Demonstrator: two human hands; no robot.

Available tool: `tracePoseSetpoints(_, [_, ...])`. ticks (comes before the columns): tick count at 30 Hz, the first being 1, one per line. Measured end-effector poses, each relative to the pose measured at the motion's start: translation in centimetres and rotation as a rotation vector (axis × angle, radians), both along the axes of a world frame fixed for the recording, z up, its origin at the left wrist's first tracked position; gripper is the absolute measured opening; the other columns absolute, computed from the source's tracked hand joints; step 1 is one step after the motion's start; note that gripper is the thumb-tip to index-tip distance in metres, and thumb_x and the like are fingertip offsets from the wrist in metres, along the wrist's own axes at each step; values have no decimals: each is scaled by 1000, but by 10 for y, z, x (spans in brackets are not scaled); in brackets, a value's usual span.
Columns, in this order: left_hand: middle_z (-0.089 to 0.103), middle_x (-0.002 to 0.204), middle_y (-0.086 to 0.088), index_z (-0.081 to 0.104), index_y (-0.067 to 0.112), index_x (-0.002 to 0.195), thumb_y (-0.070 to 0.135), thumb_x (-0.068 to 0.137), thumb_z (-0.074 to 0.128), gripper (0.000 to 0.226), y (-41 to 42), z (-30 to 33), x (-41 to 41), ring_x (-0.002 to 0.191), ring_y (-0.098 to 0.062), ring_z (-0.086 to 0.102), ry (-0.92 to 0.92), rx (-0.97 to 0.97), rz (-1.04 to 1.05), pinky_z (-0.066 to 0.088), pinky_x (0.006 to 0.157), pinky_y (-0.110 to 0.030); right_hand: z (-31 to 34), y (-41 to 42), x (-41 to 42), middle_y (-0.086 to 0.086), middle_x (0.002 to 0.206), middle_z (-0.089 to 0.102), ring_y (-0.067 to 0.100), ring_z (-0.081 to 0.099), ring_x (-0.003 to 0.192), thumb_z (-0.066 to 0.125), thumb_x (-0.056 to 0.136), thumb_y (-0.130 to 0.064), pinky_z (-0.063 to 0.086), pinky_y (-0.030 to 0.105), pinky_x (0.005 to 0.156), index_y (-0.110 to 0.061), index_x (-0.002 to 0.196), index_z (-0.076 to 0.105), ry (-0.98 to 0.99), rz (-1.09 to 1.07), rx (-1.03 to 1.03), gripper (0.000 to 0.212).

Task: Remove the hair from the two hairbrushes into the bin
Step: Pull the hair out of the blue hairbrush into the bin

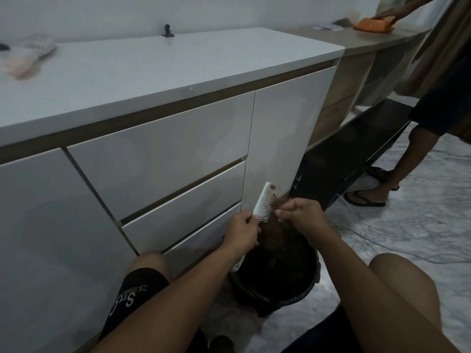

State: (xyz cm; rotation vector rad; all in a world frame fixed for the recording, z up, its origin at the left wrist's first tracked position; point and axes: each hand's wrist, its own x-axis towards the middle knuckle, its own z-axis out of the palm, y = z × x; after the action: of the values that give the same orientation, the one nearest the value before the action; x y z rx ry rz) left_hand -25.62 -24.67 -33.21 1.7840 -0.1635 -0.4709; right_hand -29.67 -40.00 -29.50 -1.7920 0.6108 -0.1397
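Head view: the person sits low on the floor by a white cabinet (158, 159), with a black bin (309, 284) between the knees. The left hand (240, 231) has its grip closed round the handle of a white hairbrush (262, 202), and holds it up over the bin with the bristles turned toward the other hand. The right hand (302, 216) has its grip pinched on a bunch of brown hair (274, 225) that hangs from the bristles down toward the bin. A small tuft of hair sits at the far tip of the brush too. The brush looks light and stiff, so holding it by the handle is best, with the bristle side kept free. The hair is very light, soft and stringy. I think it will cling to the bristles and to fingers, so it should be pinched close to the bristles and pulled along them, not yanked. Loose bits could float off, so it helps to stay right over the bin. On the desk (158, 70) at the far left lies a pale blurry thing (28, 56); it may be the second hairbrush, but I cannot tell. Another person (420, 138) stands to the right.
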Motion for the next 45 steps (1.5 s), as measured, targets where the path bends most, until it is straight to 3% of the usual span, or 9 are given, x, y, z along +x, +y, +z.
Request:
tracePoseSetpoints(6, [61, 66, 0, 64, 22, 79, 31, 94, 49, 23, 0, -6, -1, 48, -18, 54, -91, 50, -60, 46, 53, -30, 0, 3, 2, 11, 80, 70, 21, 68, 70, 77, 79, -8, 58, 37, 68, -3, 94, 58, -119, -125, 220, 25])
tracePoseSetpoints(11, [64, 72, -3, 59, 21, 71, 28, 94, 50, 26, -2, -6, 4, 59, -25, 56, -105, 78, -26, 47, 61, -36, -2, 2, 2, 20, 82, 75, 23, 72, 66, 77, 75, 6, 61, 31, 66, 2, 90, 66, -77, -152, 131, 19])
tracePoseSetpoints(19, [62, 72, -8, 57, 15, 72, 22, 98, 49, 27, -1, -4, 4, 53, -21, 53, -72, 79, 14, 45, 57, -31, -3, -1, 4, 12, 66, 72, 27, 71, 72, 79, 72, -2, 58, 41, 74, -8, 70, 67, 24, -31, -57, 13])
tracePoseSetpoints(24, [56, 60, 2, 58, 20, 69, 28, 93, 50, 27, -1, -4, 2, 55, -23, 54, -89, 103, -43, 46, 58, -34, -3, 1, 3, 9, 85, 72, 20, 69, 75, 79, 77, -17, 54, 32, 64, -7, 94, 64, -17, -29, 43, 25])
tracePoseSetpoints(27, [65, 72, -7, 65, 16, 83, 39, 85, 47, 29, -1, -3, 2, 61, -28, 58, -134, 131, -84, 52, 63, -41, -7, 1, 3, 6, 88, 74, 20, 73, 81, 81, 77, -19, 60, 36, 72, -11, 96, 67, -59, -85, 3, 25])
tracePoseSetpoints(30, [71, 90, -18, 69, 9, 96, 30, 93, 49, 29, 0, -2, 3, 76, -41, 67, -161, 145, -65, 54, 68, -39, -6, -1, 2, 5, 74, 75, 18, 74, 72, 80, 77, -17, 60, 37, 74, -11, 77, 74, -36, -61, -96, 8])
tracePoseSetpoints(37, [71, 96, -20, 68, 6, 98, 22, 98, 49, 24, 2, -3, 5, 86, -43, 68, -138, 126, 18, 52, 68, -35, -4, 3, -1, 3, 71, 75, 17, 73, 73, 77, 80, -16, 59, 42, 79, -12, 76, 72, 15, 118, -183, 8])
tracePoseSetpoints(41, [71, 93, -23, 67, 7, 92, 25, 96, 51, 24, 1, -3, 4, 81, -44, 68, -183, 153, -34, 55, 68, -42, -5, 4, 2, -1, 89, 73, 17, 72, 87, 78, 79, -21, 59, 44, 84, -18, 91, 68, -35, -8, -123, 16])
tracePoseSetpoints(45, [71, 88, -15, 66, 15, 86, 30, 96, 49, 25, 2, -3, 2, 70, -32, 65, -260, 190, -100, 56, 67, -42, -5, 3, 4, -3, 86, 72, 16, 73, 83, 77, 80, -25, 60, 46, 81, -17, 109, 64, -133, -153, -139, 32])
